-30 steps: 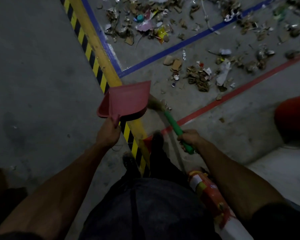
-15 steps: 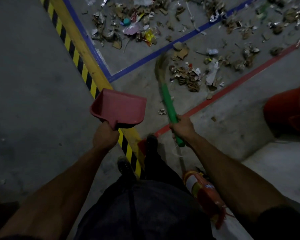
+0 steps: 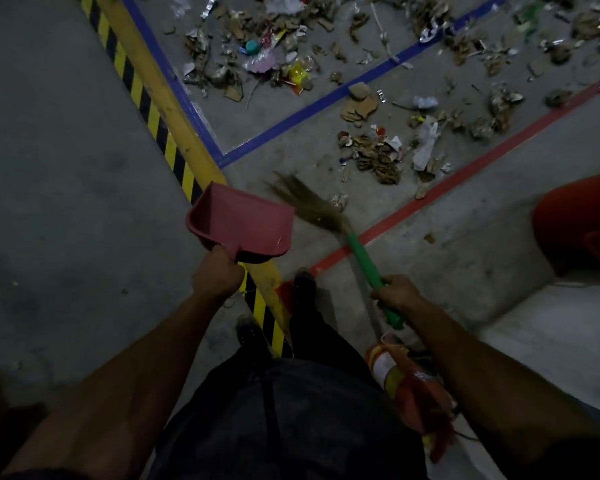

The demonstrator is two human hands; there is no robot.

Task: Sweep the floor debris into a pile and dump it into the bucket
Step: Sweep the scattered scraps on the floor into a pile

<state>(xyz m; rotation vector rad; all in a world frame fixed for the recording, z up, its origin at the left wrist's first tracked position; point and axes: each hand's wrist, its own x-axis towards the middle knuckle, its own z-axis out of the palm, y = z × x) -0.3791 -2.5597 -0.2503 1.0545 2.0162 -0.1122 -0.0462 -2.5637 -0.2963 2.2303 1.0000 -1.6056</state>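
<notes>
My left hand (image 3: 217,271) grips the handle of a pink dustpan (image 3: 243,223), held above the floor over the yellow line. My right hand (image 3: 394,292) grips the green handle of a short broom (image 3: 362,259); its blurred straw bristles (image 3: 305,200) point up and left beside the dustpan's right edge. Debris of cardboard scraps, paper and wrappers (image 3: 378,154) lies scattered ahead, with more of it (image 3: 257,57) beyond the blue tape. An orange-red bucket (image 3: 582,220) stands at the right edge, partly cut off.
A yellow line with black-yellow hazard stripes (image 3: 160,109) runs diagonally; blue tape (image 3: 312,109) and red tape (image 3: 465,174) cross the concrete floor. My shoes (image 3: 303,282) stand by the stripes. An orange and white object (image 3: 406,382) hangs at my right hip. A pale raised slab (image 3: 551,344) lies at right.
The broom head swung back from the debris ahead toward the left, and now sits beside the dustpan. The dustpan stayed in my left hand, roughly in place.
</notes>
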